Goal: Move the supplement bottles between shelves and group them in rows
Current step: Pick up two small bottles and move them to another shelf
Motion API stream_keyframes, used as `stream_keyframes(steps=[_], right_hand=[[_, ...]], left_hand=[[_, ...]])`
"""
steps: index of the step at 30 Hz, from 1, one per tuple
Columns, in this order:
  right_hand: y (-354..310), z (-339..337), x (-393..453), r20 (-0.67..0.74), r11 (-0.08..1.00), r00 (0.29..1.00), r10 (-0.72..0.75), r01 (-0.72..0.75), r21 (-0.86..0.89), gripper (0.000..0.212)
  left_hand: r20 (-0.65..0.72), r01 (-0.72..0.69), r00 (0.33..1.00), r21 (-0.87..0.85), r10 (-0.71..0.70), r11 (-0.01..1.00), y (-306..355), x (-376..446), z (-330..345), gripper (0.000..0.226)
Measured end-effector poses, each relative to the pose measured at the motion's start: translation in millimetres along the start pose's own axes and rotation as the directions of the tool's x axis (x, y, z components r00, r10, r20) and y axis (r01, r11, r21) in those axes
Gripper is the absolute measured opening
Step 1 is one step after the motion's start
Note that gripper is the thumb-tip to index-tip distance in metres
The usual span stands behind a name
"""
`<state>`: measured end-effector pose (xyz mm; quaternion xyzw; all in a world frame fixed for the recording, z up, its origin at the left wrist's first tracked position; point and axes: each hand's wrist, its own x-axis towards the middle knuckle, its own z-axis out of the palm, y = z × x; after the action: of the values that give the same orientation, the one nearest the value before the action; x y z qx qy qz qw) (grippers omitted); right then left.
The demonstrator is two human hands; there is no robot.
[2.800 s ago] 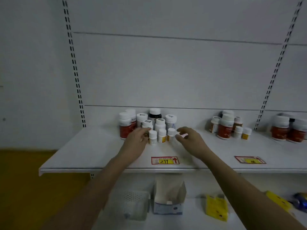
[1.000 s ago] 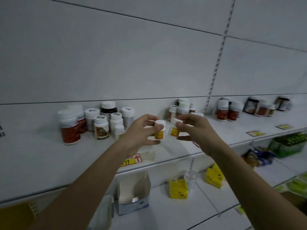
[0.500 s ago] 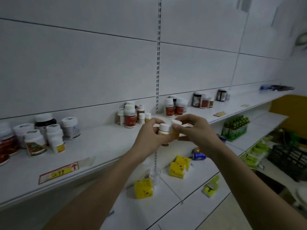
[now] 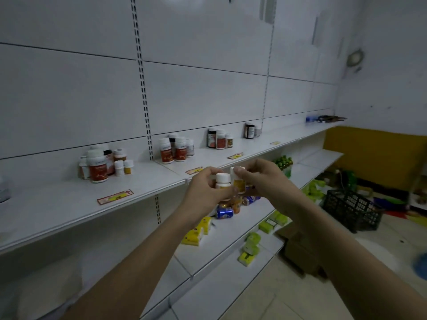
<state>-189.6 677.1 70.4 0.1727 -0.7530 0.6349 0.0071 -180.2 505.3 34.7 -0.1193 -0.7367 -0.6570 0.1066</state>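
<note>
Your left hand (image 4: 205, 192) grips one small bottle (image 4: 223, 181); at three o'clock, touching, your right hand (image 4: 265, 179) pinches another bottle (image 4: 238, 181).

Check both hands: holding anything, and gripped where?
Left hand grips a small white-capped supplement bottle round its body. Right hand pinches a second small yellow-labelled bottle at its cap.

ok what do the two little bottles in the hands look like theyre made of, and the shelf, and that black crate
Two small bottles: probably white plastic, matte caps, yellow-orange printed labels.
Shelf: looks like white painted sheet metal, smooth with a thin folded front edge; the slotted uprights suggest the same.
Black crate: likely moulded plastic, judging by its lattice walls.
</note>
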Motion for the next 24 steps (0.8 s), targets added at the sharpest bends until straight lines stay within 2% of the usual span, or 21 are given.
stream_keyframes(steps=[3,5,13,16,19,24], right_hand=[[9,-35,-5,0.036,1.000,0.999,0.001,-0.001,0.010,0.014],[16,-56,-5,0.074,1.000,0.997,-0.005,0.004,0.017,0.018],[48,-116,38,-0.062,0.997,0.998,0.017,-0.021,-0.073,0.028],[59,-141,65,-0.144,0.998,0.989,0.045,-0.050,-0.028,0.024],[69,-173,95,-0.225,0.996,0.970,0.088,-0.080,0.042,0.026],[84,-223,146,-0.250,0.991,0.959,0.135,-0.132,0.028,0.024]], left_hand=[[0.046,0.012,0.999,-0.003,-0.012,1.000,0,12,32,0.042],[0.064,0.010,0.998,0.006,-0.010,1.000,-2,21,50,0.042],[0.172,-0.003,0.985,0.012,0.001,1.000,-30,90,102,0.049],[0.221,0.017,0.975,-0.021,-0.012,1.000,-49,133,117,0.049],[0.256,0.056,0.966,-0.109,-0.026,0.993,-64,183,130,0.042],[0.293,0.177,0.951,-0.264,-0.097,0.948,-78,257,161,0.023]])
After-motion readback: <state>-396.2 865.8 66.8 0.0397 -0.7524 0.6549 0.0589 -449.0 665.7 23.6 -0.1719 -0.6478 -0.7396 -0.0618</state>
